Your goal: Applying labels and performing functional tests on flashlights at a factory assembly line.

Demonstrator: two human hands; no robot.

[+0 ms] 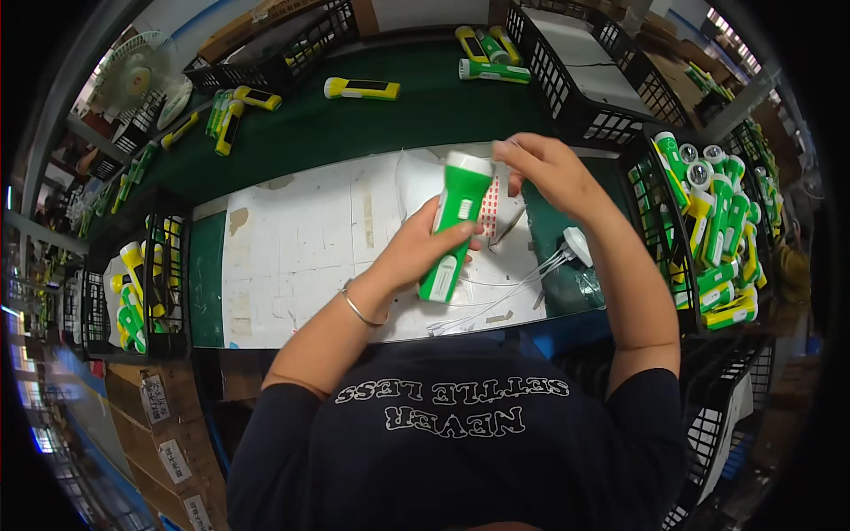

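Note:
My left hand (414, 250) is wrapped round the body of a green flashlight (459, 212) with a white head, a white switch and a pale label near its tail. The flashlight is tilted, its head pointing away from me. Close beside that head is my right hand (547, 170), thumb and forefinger drawn together; anything between them is too small to make out. Partly hidden behind the flashlight lies a sheet of small red labels (490, 211). A thin, dark pen-like tool (511, 225) rests to its right. Farther right, a white round-headed piece (577, 245) trails white cables (522, 281).
Black crates of green and yellow flashlights stand at right (722, 226) and left (133, 292). Across the green tabletop (301, 119) lie a yellow flashlight (361, 88) and several others in groups. A black crate (580, 80) sits at the back right. White board (301, 239) covers the near work area.

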